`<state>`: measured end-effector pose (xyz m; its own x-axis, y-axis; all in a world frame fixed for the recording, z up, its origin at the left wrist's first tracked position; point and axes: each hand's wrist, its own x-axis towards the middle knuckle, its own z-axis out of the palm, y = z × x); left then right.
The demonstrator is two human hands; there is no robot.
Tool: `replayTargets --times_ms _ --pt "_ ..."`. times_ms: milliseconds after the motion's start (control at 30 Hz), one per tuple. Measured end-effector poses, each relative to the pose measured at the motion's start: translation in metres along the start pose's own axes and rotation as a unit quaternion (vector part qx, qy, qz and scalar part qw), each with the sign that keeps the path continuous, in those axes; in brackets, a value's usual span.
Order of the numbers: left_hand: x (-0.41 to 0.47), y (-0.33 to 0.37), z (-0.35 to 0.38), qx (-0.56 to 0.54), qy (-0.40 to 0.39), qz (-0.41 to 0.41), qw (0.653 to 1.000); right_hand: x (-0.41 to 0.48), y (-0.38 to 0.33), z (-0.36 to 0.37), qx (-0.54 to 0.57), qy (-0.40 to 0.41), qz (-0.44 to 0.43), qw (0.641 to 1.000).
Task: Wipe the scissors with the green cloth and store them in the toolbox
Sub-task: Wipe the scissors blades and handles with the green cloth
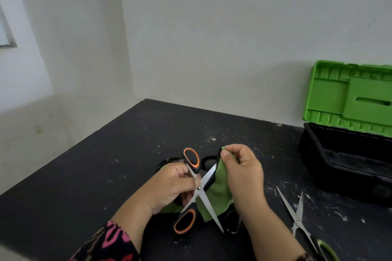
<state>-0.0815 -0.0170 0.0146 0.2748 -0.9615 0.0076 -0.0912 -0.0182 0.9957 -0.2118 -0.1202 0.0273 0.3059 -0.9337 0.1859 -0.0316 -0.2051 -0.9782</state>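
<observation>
Scissors (204, 182), blades spread, sit gripped in the left hand (167, 186); right hand (244, 171) pinches the cloth (219, 194) against one blade.

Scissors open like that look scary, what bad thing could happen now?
The orange-handled scissors are spread open, and the left hand grips them by the pivot, so closing blades might pinch fingers. The right hand pinches the green cloth on a bare blade; a slip could cut. Another open pair lies near the right forearm and might get bumped.

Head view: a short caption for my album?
Left hand holds opened orange-handled scissors; right hand holds green cloth against a blade near an open toolbox.
</observation>
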Motion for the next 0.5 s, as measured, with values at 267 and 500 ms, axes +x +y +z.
replayTargets --times_ms 267,500 --pt "0.006 -0.003 -0.004 -0.057 0.102 -0.010 0.993 -0.010 0.001 0.002 -0.070 -0.078 -0.160 0.982" --pt "0.003 -0.001 0.001 -0.037 0.095 -0.017 0.995 -0.009 0.007 0.006 -0.156 -0.079 -0.154 0.973"
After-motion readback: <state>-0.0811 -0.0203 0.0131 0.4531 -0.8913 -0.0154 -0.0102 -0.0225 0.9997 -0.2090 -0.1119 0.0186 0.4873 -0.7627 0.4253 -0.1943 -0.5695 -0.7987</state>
